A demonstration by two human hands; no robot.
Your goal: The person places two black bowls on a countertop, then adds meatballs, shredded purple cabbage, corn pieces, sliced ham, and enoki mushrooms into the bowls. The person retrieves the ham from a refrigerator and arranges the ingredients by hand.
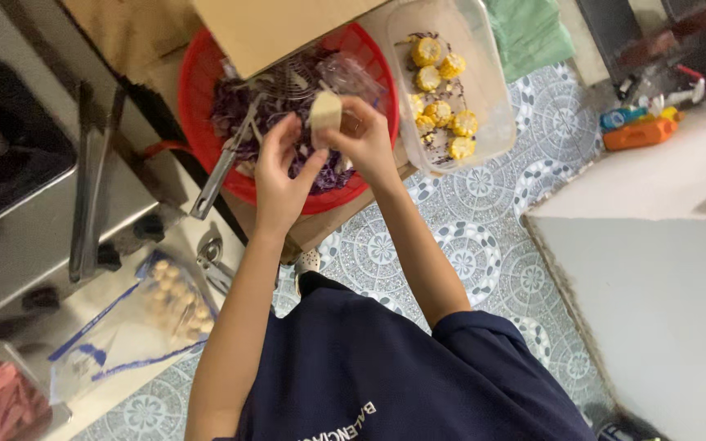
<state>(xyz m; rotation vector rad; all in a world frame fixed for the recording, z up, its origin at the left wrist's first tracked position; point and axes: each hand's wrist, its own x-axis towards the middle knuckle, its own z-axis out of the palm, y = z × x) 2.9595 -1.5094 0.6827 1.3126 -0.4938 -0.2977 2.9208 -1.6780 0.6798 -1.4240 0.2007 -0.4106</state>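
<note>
Holding a pale block (325, 111) over the red basket (206, 73) at upper centre, I pinched it in my right grip (361, 139), so bits would land on the cabbage (239, 106). My left grip (281, 175) hovered beside it, fingers apart. Corn (439, 110) sat in a tub (484, 49) alongside.

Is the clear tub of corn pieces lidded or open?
Open: the clear tub shows no lid, and the corn pieces lie uncovered inside.
</note>
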